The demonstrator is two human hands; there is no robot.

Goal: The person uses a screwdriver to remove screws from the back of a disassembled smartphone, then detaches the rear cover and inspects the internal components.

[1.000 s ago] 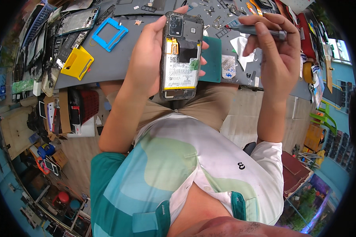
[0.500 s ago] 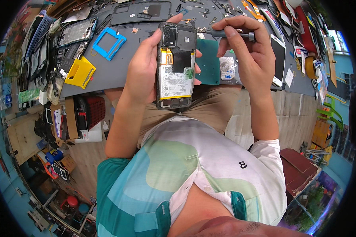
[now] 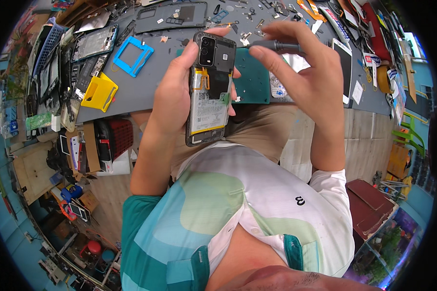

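The left hand [image 3: 172,94] is clamped around an opened phone [image 3: 210,89], gripping it by its long edges with the thumb on the near side and the fingertips wrapping over the far edge. The phone is held upright above the person's lap, just in front of the grey workbench [image 3: 145,89], with its back cover removed: the camera block sits at the top and the white battery [image 3: 207,112] occupies the lower half. The right hand [image 3: 308,80] is closed in a pinch on a dark screwdriver [image 3: 277,46], thumb and forefinger pressed on the handle; the tool lies roughly level, its tip end pointing toward the top right corner of the phone. Whether the tip touches the phone cannot be determined. The two hands are near each other but apart. On the workbench behind the phone lies a green mat [image 3: 251,82], partly covered by both hands. To the left lie a blue plastic frame [image 3: 133,56] and a yellow plastic stand [image 3: 99,92], well apart from the phone. A white phone [image 3: 344,68] lies face up beside the right hand.
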